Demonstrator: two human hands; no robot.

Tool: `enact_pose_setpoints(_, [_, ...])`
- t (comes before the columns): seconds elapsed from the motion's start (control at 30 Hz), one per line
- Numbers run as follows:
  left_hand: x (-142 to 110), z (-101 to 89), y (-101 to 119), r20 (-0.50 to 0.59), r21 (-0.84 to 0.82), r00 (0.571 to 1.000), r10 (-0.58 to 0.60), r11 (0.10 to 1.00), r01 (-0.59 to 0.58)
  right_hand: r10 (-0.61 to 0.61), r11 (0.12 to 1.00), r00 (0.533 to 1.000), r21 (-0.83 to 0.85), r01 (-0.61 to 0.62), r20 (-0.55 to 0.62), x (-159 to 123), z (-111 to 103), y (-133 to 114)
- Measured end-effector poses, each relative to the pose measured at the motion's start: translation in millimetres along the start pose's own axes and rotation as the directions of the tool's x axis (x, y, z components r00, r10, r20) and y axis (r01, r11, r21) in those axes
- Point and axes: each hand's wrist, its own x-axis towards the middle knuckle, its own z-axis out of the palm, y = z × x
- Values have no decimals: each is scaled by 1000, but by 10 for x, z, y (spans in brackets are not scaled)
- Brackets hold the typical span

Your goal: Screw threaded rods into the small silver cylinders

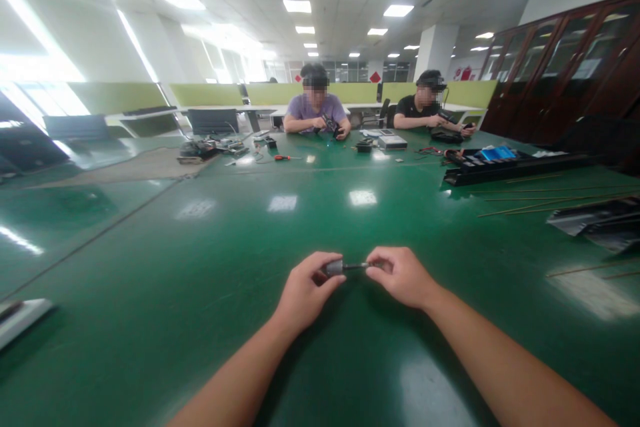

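Observation:
My left hand (310,283) grips a short grey cylindrical part (335,267) between thumb and fingers, above the middle of the green table. A thin dark metal shaft (355,266) runs from the right end of this part towards my other hand. At the shaft's far tip, the thumb and fingers of my right hand (400,273) are pinched together. Whatever else sits inside that pinch is too small to make out. Both hands are level and a few centimetres apart.
The glossy green table (240,227) spreads around my hands. Opposite, two people (316,103) handle dark devices. A red screwdriver (285,158) lies at the far side. Black rails (520,163) and thin brass-coloured rods (540,201) lie right; a white-edged object (30,320) is left.

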Motion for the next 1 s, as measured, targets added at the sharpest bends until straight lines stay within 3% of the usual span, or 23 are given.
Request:
enact_pose_setpoints(0.47, [12, -18, -41, -40, -22, 998, 45, 999, -46, 3, 1000, 1000, 3, -3, 5, 3, 0, 11])
enact_pose_setpoints(1.0, [20, -27, -37, -28, -6, 999, 20, 1000, -20, -6, 1000, 1000, -8, 6, -4, 1, -8, -15])
